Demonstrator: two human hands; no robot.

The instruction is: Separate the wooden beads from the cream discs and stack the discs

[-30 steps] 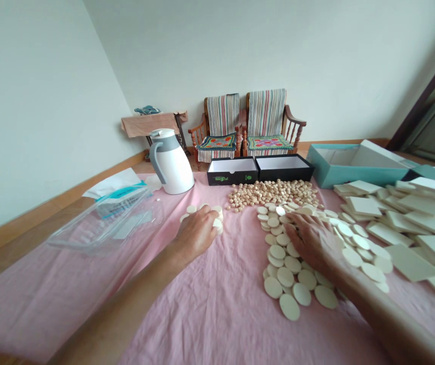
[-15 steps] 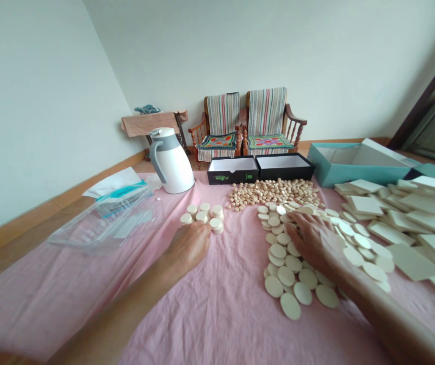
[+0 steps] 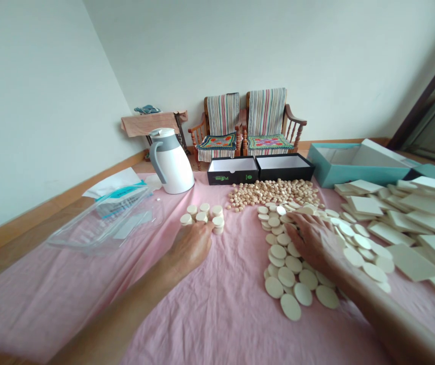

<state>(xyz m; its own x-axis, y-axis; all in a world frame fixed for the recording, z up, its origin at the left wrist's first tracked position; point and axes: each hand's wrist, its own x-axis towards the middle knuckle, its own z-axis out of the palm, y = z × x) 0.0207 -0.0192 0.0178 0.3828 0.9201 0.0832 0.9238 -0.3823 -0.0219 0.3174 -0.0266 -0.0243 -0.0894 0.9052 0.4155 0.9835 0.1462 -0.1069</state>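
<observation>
My left hand point(image 3: 192, 247) is curled in front of several small stacks of round, pale wooden discs point(image 3: 204, 208). Its fingertips touch or nearly touch the front right stack point(image 3: 218, 225); what the fingers close on is hidden behind the hand. On the right, my right hand point(image 3: 312, 234) lies palm down over a spread pile of loose discs point(image 3: 286, 276). Its fingers stretch forward across the pile, and nothing is seen gripped in them.
Small wooden pieces point(image 3: 274, 192) are heaped beyond the discs, before two black boxes point(image 3: 232, 176). Square wooden tiles point(image 3: 415, 210) and a teal box point(image 3: 354, 167) fill the right. A white jug point(image 3: 177, 165) and clear plastic packaging point(image 3: 99, 223) stand left on the pink cloth point(image 3: 202, 314).
My left hand has shifted slightly to the right, and the front right stack has moved a little right with it. My right hand stays in place on the loose discs.
</observation>
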